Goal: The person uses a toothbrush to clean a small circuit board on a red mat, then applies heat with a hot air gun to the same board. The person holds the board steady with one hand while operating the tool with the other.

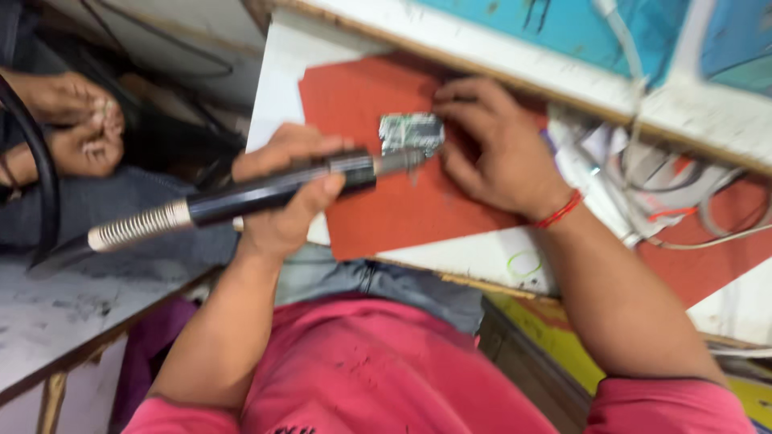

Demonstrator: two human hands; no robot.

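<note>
My left hand (pixel 285 189) is closed around a black pen-shaped heating tool (pixel 265 193) with a ribbed silver end at the left. The tool's metal tip points right, at a small green circuit board (pixel 410 131). The board lies on a red mat (pixel 402 205). My right hand (pixel 486 145), with a red thread around the wrist, rests on the mat and its fingertips press the board's right edge. The picture is blurred by motion.
The mat lies on a white worktop (pixel 482 261) with a wooden front edge. Grey and white cables (pixel 683 201) are tangled at the right. A thick black hose (pixel 40 177) curves at the far left, near another person's bare hands or feet (pixel 76 120).
</note>
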